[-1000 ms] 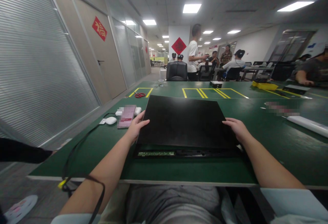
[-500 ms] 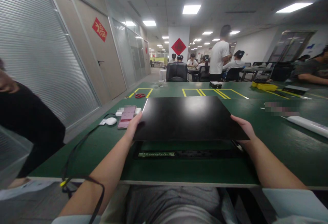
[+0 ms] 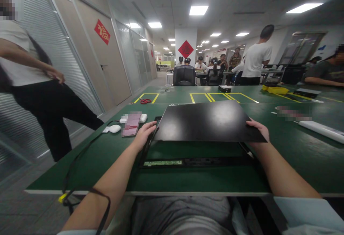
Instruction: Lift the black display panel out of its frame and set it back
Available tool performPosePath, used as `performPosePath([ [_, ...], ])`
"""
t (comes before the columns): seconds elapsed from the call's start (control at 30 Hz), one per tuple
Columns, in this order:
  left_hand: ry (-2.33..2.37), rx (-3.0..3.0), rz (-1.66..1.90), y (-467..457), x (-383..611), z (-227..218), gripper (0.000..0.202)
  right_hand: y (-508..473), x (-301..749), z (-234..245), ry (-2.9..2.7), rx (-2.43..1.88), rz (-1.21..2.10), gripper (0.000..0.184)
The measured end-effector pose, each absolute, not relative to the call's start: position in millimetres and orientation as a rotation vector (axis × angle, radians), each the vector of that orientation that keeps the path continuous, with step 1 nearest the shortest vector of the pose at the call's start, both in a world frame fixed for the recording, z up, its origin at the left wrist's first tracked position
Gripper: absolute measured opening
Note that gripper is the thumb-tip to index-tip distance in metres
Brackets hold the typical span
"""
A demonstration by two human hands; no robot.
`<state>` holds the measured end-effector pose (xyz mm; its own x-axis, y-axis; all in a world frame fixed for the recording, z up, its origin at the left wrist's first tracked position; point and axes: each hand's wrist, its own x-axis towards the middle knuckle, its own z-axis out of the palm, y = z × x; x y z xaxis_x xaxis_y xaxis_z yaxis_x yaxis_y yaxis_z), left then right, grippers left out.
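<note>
A flat, glossy black panel (image 3: pixel 201 122) is held tilted over a thin black rectangular frame (image 3: pixel 215 161), which lies on the green table. Along the frame's near bar runs a green circuit strip (image 3: pixel 162 163). My right hand (image 3: pixel 259 131) grips the panel's right edge, thumb on top and the other fingers hidden beneath. On the other side, my left hand (image 3: pixel 145 134) is closed over the frame's left side, just beside the panel's left edge. The panel covers the frame's far part.
Left of the frame on the green table (image 3: pixel 295 163) lie a pink phone (image 3: pixel 131 124), a white oval device (image 3: pixel 115 129) and a black cable. Red scissors (image 3: pixel 145 101), a small black box (image 3: pixel 224 89) and a yellow tray (image 3: pixel 275 89) are farther back. A person (image 3: pixel 40 84) stands left.
The panel has shifted right and tilted, exposing more of the frame's left side. My left hand has gone from the panel's edge to the frame. The person at left has come further into view.
</note>
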<state>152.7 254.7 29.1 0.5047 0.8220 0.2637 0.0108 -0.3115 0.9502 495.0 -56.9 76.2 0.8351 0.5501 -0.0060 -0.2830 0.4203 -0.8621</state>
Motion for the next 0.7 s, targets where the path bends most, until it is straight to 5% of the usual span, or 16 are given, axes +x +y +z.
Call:
performPosePath([
  [0.7,0.75,2.09,0.854,253.6,149.8,31.0,0.044,-49.5,522.7,57.3,-0.096,-0.852,-0.144,0.042],
])
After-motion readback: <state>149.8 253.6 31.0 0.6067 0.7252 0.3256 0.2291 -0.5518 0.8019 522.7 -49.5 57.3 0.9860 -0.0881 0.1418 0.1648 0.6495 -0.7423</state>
